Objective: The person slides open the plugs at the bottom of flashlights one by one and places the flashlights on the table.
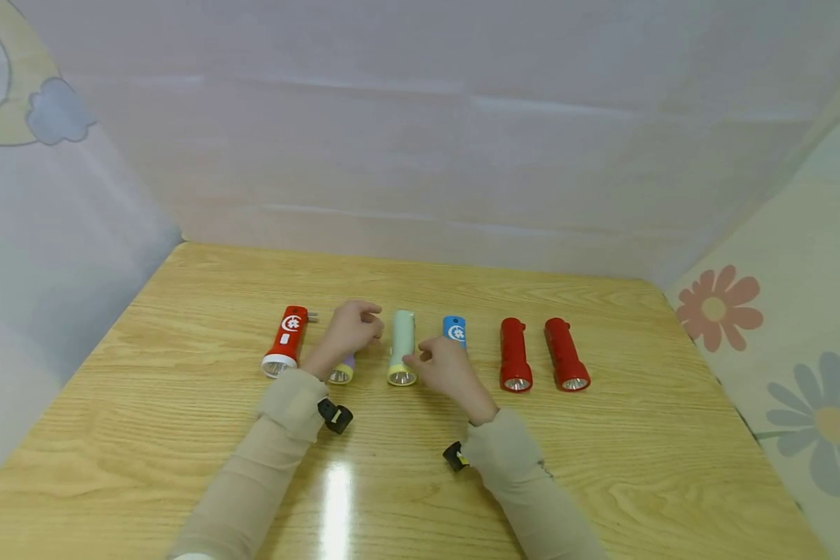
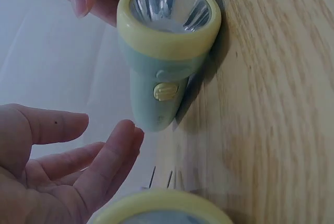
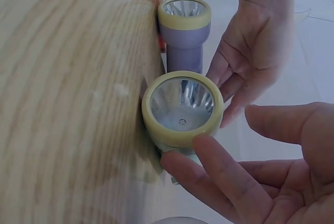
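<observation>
A pale green flashlight (image 1: 403, 333) with a yellow head lies between the two hands, lens toward the person. My right hand (image 1: 449, 370) is at its head; in the right wrist view two fingertips (image 3: 211, 148) are right at the yellow rim, thumb apart from it. My left hand (image 1: 351, 330) hovers over a purple flashlight (image 3: 183, 54), fingers loosely bent and holding nothing, with fingertips (image 2: 125, 130) near the green flashlight's tail. The left hand covers much of the purple flashlight in the head view. The right hand hides the lower part of a blue flashlight (image 1: 455, 323).
A red flashlight (image 1: 287, 342) with a white head and metal prongs lies at the left of the row. Two plain red flashlights (image 1: 513, 348) lie at the right. All rest on a wooden table (image 1: 644, 435), with pale cloth walls (image 1: 420, 155) behind and beside it.
</observation>
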`<state>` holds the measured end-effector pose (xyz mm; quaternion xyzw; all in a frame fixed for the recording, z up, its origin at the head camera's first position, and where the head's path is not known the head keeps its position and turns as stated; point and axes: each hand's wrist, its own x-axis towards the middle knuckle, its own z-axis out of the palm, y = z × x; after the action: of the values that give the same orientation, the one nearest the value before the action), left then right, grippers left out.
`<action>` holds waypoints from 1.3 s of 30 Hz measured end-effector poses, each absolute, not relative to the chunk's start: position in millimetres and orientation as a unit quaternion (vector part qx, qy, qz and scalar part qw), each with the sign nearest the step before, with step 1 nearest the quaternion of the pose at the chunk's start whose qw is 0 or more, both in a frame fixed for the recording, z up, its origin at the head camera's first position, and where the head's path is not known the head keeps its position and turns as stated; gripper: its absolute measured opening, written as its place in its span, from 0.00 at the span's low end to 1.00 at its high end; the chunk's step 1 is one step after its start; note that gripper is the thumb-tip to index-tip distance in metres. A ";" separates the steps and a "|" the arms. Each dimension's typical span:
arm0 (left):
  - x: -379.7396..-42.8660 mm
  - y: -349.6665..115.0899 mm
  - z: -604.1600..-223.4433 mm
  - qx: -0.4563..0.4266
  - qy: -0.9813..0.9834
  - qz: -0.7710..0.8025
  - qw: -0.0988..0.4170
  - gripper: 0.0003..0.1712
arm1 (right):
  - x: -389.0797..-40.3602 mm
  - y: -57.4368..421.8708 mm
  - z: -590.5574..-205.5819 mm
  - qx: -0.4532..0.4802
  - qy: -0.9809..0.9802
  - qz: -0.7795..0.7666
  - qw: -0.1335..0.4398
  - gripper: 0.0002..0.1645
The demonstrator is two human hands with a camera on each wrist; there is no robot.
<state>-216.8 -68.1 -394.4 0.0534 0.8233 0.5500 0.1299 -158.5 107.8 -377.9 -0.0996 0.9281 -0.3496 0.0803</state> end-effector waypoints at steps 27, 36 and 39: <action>-223.6 -51.2 -405.4 0.077 0.863 0.483 0.129 0.22 | -164.3 98.1 -390.8 -0.114 0.919 -0.359 0.120 0.18; -223.1 -47.6 -407.8 0.061 0.856 0.494 0.137 0.23 | -164.7 99.6 -392.3 -0.105 0.918 -0.361 0.127 0.18; -223.6 -46.5 -408.4 0.062 0.854 0.498 0.139 0.23 | -164.8 100.3 -393.3 -0.106 0.917 -0.364 0.126 0.18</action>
<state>-223.6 -46.5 -408.4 0.0618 0.8539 0.4979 0.1387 -164.8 100.3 -393.3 -0.1062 0.9167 -0.3639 0.1262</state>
